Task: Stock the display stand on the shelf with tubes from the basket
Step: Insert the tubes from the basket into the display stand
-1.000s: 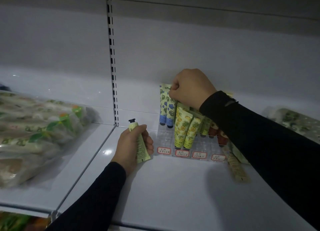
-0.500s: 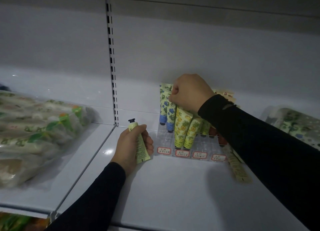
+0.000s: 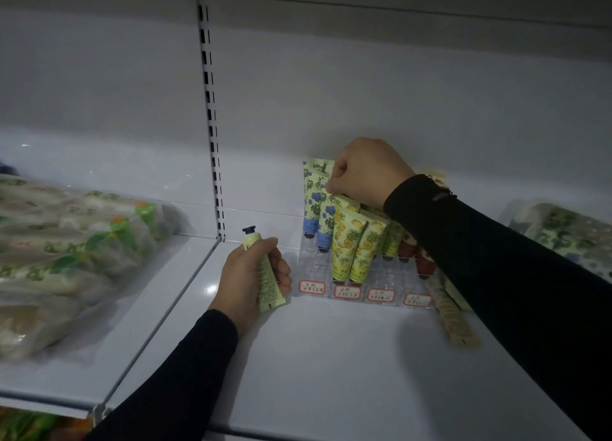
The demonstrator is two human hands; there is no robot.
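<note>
While held, pale-green tube (image 3: 266,271) shows black cap.

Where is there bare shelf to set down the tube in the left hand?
Free: the shelf in front of the display stand, between the left hand with its pale green tube and the loose tube lying right. Crowded: the stand's back rows under the right hand, and the bagged packs left.

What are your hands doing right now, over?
Left hand grips pale green black-capped tube. Right hand fisted at tube tops in clear plastic display stand. Beige tube lies loose beside stand.
</note>
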